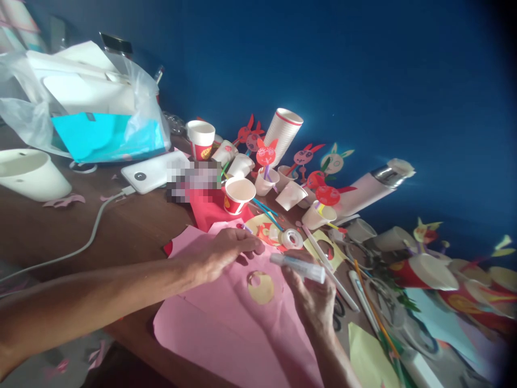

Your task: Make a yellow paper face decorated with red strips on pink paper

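My right hand (313, 293) grips a glue stick (301, 268), a pale translucent tube that points left across the pink paper (226, 323). Just above the sheet, my left hand (232, 248) has its thumb and fingers drawn together. Whatever they may hold is too small to make out. Between and below both hands, a round yellow paper piece (260, 287) lies on the pink paper, with a small pink round spot at its upper left. Behind the hands sit a roll of clear tape (291, 238) and a yellow paper scrap with red pieces (264, 229).
Paper cups (239, 195) with red rabbit-faced cutouts (266, 152) crowd the back, near a cup stack (285, 134) and a thermos (375, 186). Scissors (338, 312) lie right of my right hand. At left are a white power bank (155, 170) with a cable and a plastic bag (147, 108).
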`<state>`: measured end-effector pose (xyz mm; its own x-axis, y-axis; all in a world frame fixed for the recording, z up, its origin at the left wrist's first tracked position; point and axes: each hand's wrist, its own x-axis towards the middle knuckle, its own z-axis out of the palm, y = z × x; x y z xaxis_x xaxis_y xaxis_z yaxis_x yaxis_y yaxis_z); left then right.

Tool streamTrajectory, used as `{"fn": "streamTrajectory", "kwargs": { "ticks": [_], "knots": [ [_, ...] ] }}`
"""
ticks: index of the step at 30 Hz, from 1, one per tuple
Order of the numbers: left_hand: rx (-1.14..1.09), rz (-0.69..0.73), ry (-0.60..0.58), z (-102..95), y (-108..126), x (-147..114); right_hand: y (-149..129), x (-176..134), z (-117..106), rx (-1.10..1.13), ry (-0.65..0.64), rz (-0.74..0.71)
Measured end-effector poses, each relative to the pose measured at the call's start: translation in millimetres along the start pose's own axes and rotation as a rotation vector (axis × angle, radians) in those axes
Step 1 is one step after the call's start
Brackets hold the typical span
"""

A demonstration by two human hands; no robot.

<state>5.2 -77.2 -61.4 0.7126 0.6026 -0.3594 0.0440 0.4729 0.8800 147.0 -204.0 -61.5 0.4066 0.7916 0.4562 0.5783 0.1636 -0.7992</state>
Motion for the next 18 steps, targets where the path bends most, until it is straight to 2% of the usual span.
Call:
{"fn": "streamTrajectory", "kwargs": {
  "ticks": [3,8,12,18],
  "knots": [
    [-0.064,0.0,0.008,-0.5,-3.3,1.0,5.5,-3.7,0.7,-0.085,0.089,-0.093],
    [-0.063,0.044,-0.039,-1.9,-19.0,4.4,5.9,-7.6,9.6,-0.361,0.011,-0.249],
    [-0.103,0.056,-0.123,-1.9,-26.9,4.9,5.0,-6.5,14.1,-0.516,-0.01,-0.389],
    [-0.185,0.045,-0.2,0.2,-21.9,3.4,7.6,-6.8,13.1,-0.631,-0.029,-0.41]
  ]
}}
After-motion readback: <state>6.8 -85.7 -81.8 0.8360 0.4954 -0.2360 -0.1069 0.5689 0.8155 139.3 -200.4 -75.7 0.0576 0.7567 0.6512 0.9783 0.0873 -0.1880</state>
